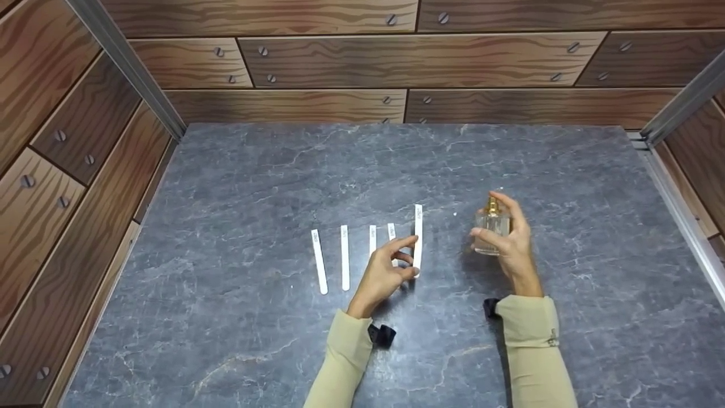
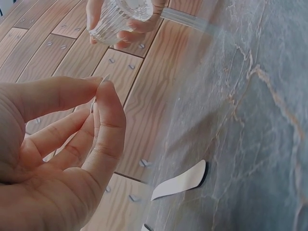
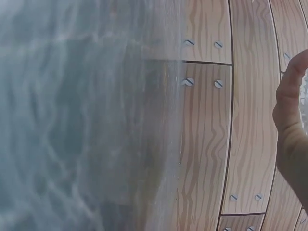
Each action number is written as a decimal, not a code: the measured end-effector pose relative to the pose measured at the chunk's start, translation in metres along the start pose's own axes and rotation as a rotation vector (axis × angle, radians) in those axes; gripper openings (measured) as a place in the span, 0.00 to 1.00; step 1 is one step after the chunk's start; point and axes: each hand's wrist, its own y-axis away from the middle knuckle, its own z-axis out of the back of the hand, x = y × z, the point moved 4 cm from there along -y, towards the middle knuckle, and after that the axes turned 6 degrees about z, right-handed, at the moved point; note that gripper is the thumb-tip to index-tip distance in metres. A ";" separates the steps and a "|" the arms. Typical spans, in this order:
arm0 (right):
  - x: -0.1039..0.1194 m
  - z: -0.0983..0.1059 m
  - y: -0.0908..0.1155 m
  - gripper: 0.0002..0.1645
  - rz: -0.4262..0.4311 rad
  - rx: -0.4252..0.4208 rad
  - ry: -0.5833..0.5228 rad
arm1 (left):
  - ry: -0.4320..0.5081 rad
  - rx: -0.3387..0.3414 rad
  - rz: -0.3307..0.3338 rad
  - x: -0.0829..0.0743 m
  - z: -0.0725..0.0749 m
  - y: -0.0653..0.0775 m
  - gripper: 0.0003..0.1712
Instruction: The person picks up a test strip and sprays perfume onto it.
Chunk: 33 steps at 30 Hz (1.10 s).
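My left hand point(image 1: 385, 273) pinches a white paper perfume test strip point(image 1: 418, 226) near its rounded lower end, with small print at the top. In the left wrist view the strip shows only as a thin edge between thumb and fingertip. Off to the right, my right hand point(image 1: 514, 243) grips a ribbed glass perfume bottle point(image 1: 491, 225) with a gold spray top point(image 1: 492, 205), the index finger on that top. The left wrist view catches the bottle's glass base point(image 2: 120, 21). Only a sliver of the bottle appears in the right wrist view, beside the right hand point(image 3: 292, 115).
Left of my left hand, more white strips lie on the grey marbled table point(image 1: 238, 328): one leftmost strip point(image 1: 319, 262), another point(image 1: 345, 258), and two partly hidden behind the hand. Wood-patterned walls point(image 1: 317, 62) with metal corner rails point(image 1: 127, 62) enclose the table.
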 end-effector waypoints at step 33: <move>0.021 -0.018 0.008 0.36 0.395 -0.073 0.849 | -0.111 0.000 -0.092 -0.009 -0.005 0.002 0.30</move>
